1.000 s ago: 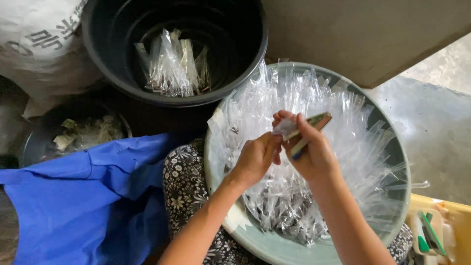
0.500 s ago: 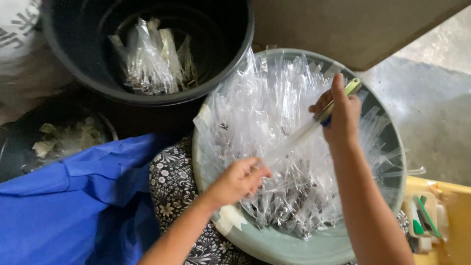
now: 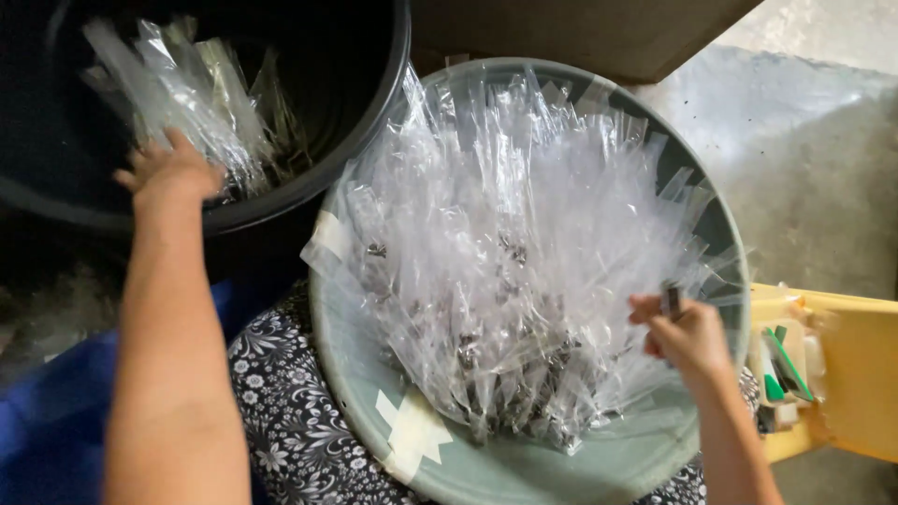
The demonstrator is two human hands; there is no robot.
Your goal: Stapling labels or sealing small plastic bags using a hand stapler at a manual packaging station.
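The left hand point(image 3: 173, 173), fingers loosely spread, rests on clear packets point(image 3: 187, 93) in the black tub point(image 3: 365, 122), while the right hand point(image 3: 687, 337) pinches a small dark tool (partly hidden) over the packet-filled green basin point(image 3: 524, 472), so dropping-off appears in hand.

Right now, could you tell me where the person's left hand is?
In the head view it is upper left: the left hand reaches over the black tub rim, at the clear bags inside.

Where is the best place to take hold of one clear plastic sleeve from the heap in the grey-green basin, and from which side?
Probably pinch a clear plastic sleeve by its empty upper end, coming from above: those ends fan up and outward, apart from each other, over the grey-green basin, while the dark filled bottoms lie tangled low down.
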